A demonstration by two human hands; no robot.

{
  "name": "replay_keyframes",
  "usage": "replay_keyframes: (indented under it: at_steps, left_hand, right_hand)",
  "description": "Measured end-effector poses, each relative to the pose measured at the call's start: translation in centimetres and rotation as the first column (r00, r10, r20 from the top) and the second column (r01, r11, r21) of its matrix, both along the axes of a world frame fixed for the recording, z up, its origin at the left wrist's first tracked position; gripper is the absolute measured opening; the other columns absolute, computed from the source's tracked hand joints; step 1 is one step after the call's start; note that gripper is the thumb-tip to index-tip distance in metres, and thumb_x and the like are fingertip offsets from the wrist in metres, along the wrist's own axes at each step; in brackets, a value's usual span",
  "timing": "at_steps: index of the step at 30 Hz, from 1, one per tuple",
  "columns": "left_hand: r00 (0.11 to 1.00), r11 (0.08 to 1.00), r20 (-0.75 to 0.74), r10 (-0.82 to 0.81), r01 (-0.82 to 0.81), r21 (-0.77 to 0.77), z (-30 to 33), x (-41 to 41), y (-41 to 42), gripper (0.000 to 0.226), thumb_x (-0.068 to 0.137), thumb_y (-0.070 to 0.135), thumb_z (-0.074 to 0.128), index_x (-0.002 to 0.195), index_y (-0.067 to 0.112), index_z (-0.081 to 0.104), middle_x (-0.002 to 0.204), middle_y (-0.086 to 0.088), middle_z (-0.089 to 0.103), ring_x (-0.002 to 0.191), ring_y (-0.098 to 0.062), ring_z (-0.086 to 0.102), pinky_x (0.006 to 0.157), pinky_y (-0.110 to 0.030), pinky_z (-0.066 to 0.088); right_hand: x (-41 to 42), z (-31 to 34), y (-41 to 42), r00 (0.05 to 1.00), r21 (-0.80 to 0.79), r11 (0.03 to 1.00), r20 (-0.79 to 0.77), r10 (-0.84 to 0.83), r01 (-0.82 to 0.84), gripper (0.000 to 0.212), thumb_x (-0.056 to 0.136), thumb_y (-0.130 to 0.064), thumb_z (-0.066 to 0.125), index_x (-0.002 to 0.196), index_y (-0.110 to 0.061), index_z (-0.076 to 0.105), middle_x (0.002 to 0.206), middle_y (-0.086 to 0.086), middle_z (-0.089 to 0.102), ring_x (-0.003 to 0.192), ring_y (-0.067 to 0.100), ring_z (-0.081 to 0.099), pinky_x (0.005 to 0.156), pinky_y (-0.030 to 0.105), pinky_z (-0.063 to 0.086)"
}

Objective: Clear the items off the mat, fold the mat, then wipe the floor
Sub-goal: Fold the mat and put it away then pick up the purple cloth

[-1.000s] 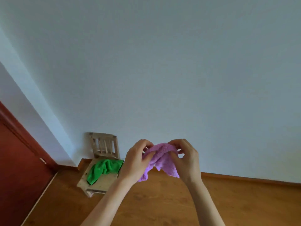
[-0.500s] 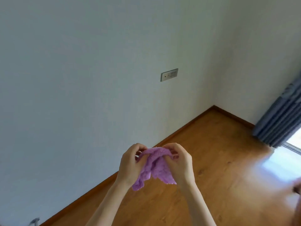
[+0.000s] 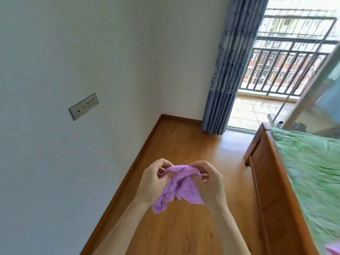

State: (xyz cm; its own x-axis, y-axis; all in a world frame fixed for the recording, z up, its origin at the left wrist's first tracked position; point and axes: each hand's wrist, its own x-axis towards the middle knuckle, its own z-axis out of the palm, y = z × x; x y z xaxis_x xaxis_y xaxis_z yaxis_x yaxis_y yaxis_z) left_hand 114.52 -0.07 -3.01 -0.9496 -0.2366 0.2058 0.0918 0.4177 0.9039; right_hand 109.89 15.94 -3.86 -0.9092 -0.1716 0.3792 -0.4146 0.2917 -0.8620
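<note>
The left hand [image 3: 152,181] is pinching one upper corner of the purple cloth [image 3: 177,188] and the right hand [image 3: 209,181] is pinching the other, fingers curled tight round the top edge, so the cloth is hanging bunched between them above the wooden floor [image 3: 184,227]. No mat is showing here, so wiping is probably the step coming up; to do it well, the hands should be drawing apart to shake the cloth flat, then folding it into a pad before it goes down to the boards. On the far left a socket plate [image 3: 83,106] is sitting on the pale wall [image 3: 55,52]. Further right a blue curtain [image 3: 228,70] is hanging beside an open balcony door [image 3: 272,80], and at the near right a wooden bed frame [image 3: 265,172] is carrying a green cover [image 3: 312,172].
</note>
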Motion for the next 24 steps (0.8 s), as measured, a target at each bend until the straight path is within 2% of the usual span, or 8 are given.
replay_keyframes:
  at_steps: [7, 11, 16, 22, 24]
  left_hand:
    - [0.971, 0.971, -0.002, -0.238, 0.238, 0.011, 0.5, -12.8, 1.6, 0.006, 0.084, 0.021, 0.068, 0.086, 0.024, 0.063, 0.079, 0.009, 0.067, 0.078, -0.013, 0.063, 0.067, -0.022, 0.055]
    - [0.963, 0.962, -0.047, -0.266, 0.268, 0.048, 0.1, -19.3, 4.6, 0.008, 0.083, 0.016, 0.069, 0.085, 0.023, 0.064, 0.078, 0.011, 0.067, 0.077, -0.009, 0.062, 0.066, -0.018, 0.052]
    - [0.954, 0.952, -0.079, -0.288, 0.294, 0.086, -0.6, -27.8, 9.2, 0.006, 0.083, 0.014, 0.069, 0.086, 0.018, 0.065, 0.077, 0.007, 0.067, 0.074, -0.007, 0.061, 0.062, -0.016, 0.05]
    - [0.929, 0.932, -0.136, -0.346, 0.356, 0.065, -0.1, -40.1, 15.4, 0.008, 0.082, 0.014, 0.07, 0.089, 0.015, 0.067, 0.08, 0.004, 0.068, 0.074, -0.007, 0.061, 0.062, -0.017, 0.05]
    - [0.926, 0.931, -0.145, -0.35, 0.36, 0.054, 0.2, -43.9, 17.2, 0.008, 0.081, 0.013, 0.071, 0.087, 0.015, 0.068, 0.079, 0.004, 0.068, 0.072, -0.007, 0.06, 0.062, -0.018, 0.051]
  right_hand:
    - [-8.2, 0.7, 2.5, 0.972, 0.011, 0.972, 0.009, -0.235, 0.235, 0.018, 0.077, -0.003, 0.071, 0.087, -0.018, 0.066, 0.08, -0.008, 0.067, 0.08, 0.002, 0.06, 0.059, 0.007, 0.044]
    - [-13.5, 0.8, 5.1, 0.956, 0.026, 0.956, 0.0, -0.292, 0.292, 0.017, 0.079, -0.008, 0.069, 0.088, -0.022, 0.065, 0.081, -0.012, 0.066, 0.08, 0.001, 0.06, 0.061, 0.007, 0.045]
    - [-21.2, 1.1, 9.4, 0.944, 0.058, 0.942, -0.002, -0.33, 0.329, 0.022, 0.078, -0.005, 0.069, 0.086, -0.026, 0.066, 0.08, -0.013, 0.067, 0.078, 0.004, 0.06, 0.062, 0.011, 0.046]
    - [-32.2, 1.4, 16.0, 0.929, 0.095, 0.924, -0.024, -0.369, 0.369, 0.026, 0.078, -0.005, 0.068, 0.087, -0.029, 0.065, 0.08, -0.016, 0.066, 0.077, 0.003, 0.061, 0.063, 0.018, 0.051]
    - [-35.9, 2.1, 18.0, 0.93, 0.102, 0.924, -0.042, -0.365, 0.368, 0.021, 0.076, -0.009, 0.066, 0.086, -0.027, 0.065, 0.079, -0.015, 0.066, 0.077, 0.004, 0.061, 0.062, 0.016, 0.049]
